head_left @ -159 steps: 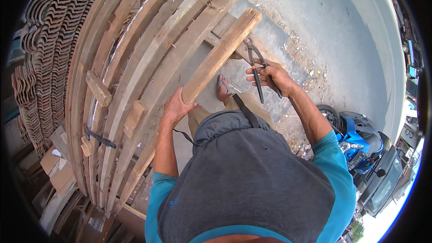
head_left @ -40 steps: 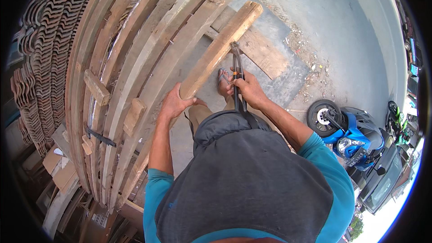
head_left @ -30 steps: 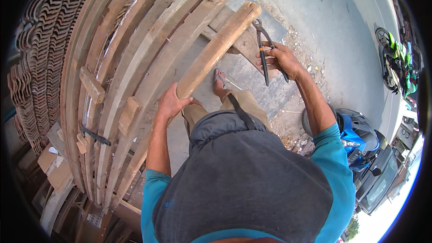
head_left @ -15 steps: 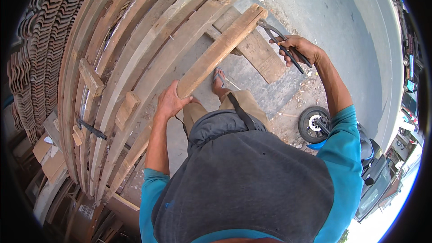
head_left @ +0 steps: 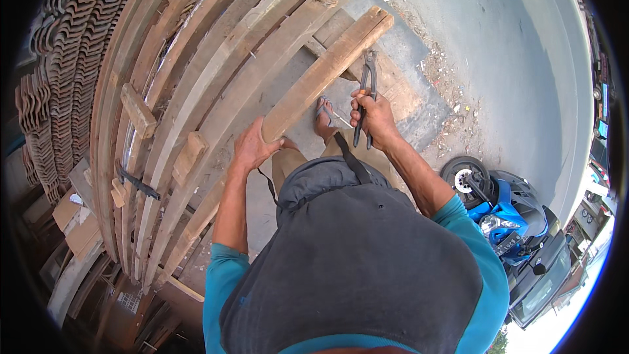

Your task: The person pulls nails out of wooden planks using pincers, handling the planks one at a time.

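Note:
My left hand (head_left: 254,145) grips the near end of a squared wooden beam (head_left: 327,75), which slants away to the upper right. In my right hand (head_left: 377,119) is a pair of dark pincers (head_left: 369,78), its fingers wrapped round the handles. The pincers' head points away from me, beside the beam and apart from it, above a wide plank (head_left: 393,95) that lies lower down. The handles sit close together.
Several long timbers (head_left: 216,72) are stacked on my left, with a hammer (head_left: 137,185) and short wood blocks (head_left: 139,111) on top. Roof tiles (head_left: 78,59) stand beyond them. To my right are a blue motorcycle (head_left: 501,216) and a pale curved wall (head_left: 557,59).
My right hand has swung left and nearer to my body with the pincers, drawing them away from the beam's far end. The pincers' handles have come closer together. My left hand keeps its grip.

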A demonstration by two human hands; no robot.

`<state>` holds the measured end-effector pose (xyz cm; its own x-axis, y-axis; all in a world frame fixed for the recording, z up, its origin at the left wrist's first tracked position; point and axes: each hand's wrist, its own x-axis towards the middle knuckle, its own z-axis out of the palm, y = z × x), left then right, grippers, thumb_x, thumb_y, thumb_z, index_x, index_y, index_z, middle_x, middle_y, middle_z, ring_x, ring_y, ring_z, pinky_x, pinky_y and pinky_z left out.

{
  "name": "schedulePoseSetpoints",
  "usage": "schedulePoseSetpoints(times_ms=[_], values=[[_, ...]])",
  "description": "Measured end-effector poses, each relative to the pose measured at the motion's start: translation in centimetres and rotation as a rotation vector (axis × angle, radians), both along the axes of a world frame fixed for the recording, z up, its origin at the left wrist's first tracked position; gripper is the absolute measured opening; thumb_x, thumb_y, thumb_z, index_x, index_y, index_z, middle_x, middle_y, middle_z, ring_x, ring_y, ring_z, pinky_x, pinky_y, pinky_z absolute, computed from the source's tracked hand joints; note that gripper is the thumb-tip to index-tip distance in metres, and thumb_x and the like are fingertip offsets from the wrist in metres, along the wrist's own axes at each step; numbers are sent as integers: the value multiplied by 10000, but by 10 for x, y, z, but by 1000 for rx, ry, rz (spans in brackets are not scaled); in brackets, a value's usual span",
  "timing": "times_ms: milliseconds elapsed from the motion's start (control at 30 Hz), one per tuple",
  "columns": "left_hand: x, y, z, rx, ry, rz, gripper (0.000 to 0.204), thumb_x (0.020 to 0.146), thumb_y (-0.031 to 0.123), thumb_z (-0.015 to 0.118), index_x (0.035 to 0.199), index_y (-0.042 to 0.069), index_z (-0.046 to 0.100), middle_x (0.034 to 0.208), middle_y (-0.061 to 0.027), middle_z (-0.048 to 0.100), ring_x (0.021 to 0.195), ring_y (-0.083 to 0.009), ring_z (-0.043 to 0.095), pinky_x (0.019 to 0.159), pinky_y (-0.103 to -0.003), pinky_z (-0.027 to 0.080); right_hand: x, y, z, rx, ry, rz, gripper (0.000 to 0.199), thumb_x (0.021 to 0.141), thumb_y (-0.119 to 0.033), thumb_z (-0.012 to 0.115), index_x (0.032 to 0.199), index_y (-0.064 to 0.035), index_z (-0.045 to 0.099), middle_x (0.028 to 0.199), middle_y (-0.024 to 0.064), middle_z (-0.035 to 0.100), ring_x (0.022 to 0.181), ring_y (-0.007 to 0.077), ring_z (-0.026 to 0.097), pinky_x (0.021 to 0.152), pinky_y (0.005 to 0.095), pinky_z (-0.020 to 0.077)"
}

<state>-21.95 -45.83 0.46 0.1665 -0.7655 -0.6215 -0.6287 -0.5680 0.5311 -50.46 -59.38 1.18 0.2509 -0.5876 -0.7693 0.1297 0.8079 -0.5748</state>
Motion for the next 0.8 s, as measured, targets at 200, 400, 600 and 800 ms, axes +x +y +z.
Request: schedulePoseSetpoints(times_ms=[200,400,600,800], values=[[9,1,3,19,129,27,646,728,352,837,1234,35,589,1142,-208,703,1105,-344,670,947,-433,496,-27,-19,23,-60,43,92,358,1022,-106,500,1342,55,515,954,124,662,784,201,687,727,357,609],[34,-6,-13,50,239,12,913,642,450,852,1368,-24,565,1240,-246,692,1142,-348,673,996,-426,492,-14,-46,69,-889,313,-302,401,1080,-134,460,1435,48,421,1021,134,644,859,198,674,805,364,597],[57,6,-26,41,162,-62,1177,634,534,857,1444,-196,414,1436,-364,520,1347,-403,536,1135,-415,412,17,-8,24,-597,428,522,342,1084,-218,522,1309,40,517,837,59,615,745,122,621,674,293,520],[38,12,-16,-90,144,0,834,736,481,808,1336,-44,563,1178,-272,682,1131,-423,646,987,-463,504,43,60,16,-873,463,469,353,1086,-295,512,1197,37,560,745,17,545,602,107,521,532,288,452]])
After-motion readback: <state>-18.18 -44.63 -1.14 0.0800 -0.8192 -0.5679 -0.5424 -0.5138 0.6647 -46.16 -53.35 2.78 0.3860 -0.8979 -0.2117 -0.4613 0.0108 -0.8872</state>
